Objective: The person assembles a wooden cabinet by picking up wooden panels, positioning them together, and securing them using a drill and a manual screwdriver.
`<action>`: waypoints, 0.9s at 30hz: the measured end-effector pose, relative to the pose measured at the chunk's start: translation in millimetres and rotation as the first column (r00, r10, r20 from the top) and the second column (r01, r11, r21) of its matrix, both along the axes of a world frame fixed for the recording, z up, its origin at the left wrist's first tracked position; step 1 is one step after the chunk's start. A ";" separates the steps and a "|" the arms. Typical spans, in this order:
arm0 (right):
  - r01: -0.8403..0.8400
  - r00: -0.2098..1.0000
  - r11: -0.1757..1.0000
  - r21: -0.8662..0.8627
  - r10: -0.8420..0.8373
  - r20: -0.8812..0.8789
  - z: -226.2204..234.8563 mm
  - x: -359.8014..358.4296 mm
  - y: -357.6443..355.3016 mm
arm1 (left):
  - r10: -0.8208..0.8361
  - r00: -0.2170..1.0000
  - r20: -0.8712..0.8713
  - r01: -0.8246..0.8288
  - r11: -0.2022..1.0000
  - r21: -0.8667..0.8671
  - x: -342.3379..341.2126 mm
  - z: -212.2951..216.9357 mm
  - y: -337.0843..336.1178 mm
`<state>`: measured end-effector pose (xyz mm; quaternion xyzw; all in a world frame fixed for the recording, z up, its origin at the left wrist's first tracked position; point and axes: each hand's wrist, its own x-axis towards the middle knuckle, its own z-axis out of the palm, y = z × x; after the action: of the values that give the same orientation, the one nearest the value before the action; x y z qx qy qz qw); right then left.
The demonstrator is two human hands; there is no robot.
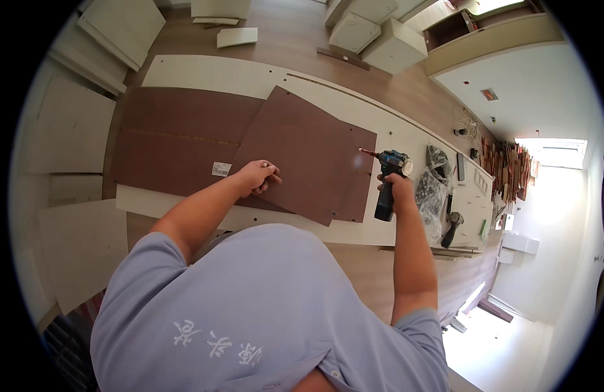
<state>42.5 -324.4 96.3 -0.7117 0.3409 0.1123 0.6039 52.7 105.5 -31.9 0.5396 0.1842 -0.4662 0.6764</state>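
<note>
In my right hand (400, 191) is a cordless drill (392, 166), dark with blue parts, its lit red-tipped bit pointing left over the corner of a brown panel. My left hand (257, 178) hovers over or rests on the upper brown panel (302, 150), fingers curled together; something small and pale seems to show at the fingertips, too small to name. That panel lies askew on a longer brown board (178, 124), which bears a white label (221, 169). Small dark holes dot the panel's edges. Beneath them lies a long white board (204, 72).
Right of the drill lie a crumpled clear plastic bag (432, 189) and a second dark power tool (453, 230). White panels (86, 130) lean at the left. White cabinet boxes (394, 46) stand on the far floor, and a pile of reddish-brown strips (511, 166) lies at the right.
</note>
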 end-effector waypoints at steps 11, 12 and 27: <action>-0.416 0.898 0.858 -0.300 0.336 -0.282 30.8 81.8 0.8 | 0.012 1.000 0.004 -0.012 0.997 0.079 3.0 -3.8 -10.6; -0.477 0.869 0.818 -0.322 0.385 -0.311 30.9 85.8 2.7 | 0.014 1.000 0.009 -0.014 0.997 0.070 2.6 -8.1 -9.1; -0.497 0.859 0.799 -0.338 0.398 -0.323 25.6 87.0 1.6 | 0.004 0.999 0.045 -0.009 0.995 0.103 1.1 -9.1 -10.3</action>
<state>129.5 -322.8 121.9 -0.8639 0.2467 0.2625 0.3520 53.8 95.1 -41.0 0.5834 0.1946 -0.4419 0.6531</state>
